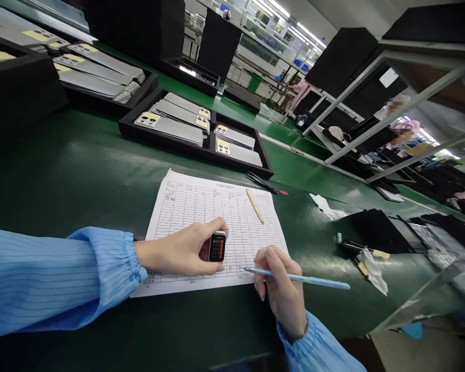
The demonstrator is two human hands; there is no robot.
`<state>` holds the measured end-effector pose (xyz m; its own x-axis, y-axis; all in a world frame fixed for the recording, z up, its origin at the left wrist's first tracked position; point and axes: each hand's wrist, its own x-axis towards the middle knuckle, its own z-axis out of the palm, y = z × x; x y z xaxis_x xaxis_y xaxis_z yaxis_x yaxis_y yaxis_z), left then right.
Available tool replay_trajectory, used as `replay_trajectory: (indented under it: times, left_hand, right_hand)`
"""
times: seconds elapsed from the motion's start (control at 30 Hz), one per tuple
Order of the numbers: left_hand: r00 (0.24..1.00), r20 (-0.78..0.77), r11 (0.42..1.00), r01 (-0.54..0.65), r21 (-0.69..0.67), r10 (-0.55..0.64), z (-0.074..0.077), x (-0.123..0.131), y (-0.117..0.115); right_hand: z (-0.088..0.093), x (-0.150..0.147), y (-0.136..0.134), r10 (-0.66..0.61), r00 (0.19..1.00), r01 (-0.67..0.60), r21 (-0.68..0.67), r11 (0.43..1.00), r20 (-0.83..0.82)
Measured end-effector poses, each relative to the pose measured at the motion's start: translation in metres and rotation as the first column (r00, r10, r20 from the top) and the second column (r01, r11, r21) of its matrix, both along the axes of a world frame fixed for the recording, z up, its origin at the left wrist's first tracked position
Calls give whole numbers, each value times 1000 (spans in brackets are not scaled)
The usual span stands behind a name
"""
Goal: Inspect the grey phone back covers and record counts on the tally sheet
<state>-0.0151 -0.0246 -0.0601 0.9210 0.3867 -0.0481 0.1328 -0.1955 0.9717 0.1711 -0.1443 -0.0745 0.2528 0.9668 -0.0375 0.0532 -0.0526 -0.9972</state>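
Gripping with left hand [189,245] a calculator-screened device [217,248], face outward seemingly for reading, and with right hand [282,284] a pen [321,281], tip-first over the printed sheet [191,209].

two hands [191,248] [289,299], one pen [321,282], one sheet [194,206], one small device [217,248].

The bench [96,160] looked smooth and glossy; the sheet [189,212] was matt paper, the pen [321,282] shiny plastic, the sleeve [50,284] wrinkled cloth.
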Motion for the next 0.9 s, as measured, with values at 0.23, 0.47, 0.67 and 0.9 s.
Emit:
replay_trajectory:
  times: [0.23,0.47,0.67,0.9]
  left_hand:
    - [998,-39,994,61,85,-58,-2,0,0]
    - [997,-43,994,63,95,-59,-5,1,0]
    - [997,-35,996,64,58,-62,-3,1,0]
    - [998,-36,995,55,81,-52,-4,1,1]
  right_hand:
    - [-4,-17,9,-60,993,65,-45,997,103]
    - [-8,-16,8,-75,958,75,13,997,277]
    - [-16,-14,7,-117,924,85,102,991,364]
    - [-19,-12,5,-98,910,60,105,993,404]
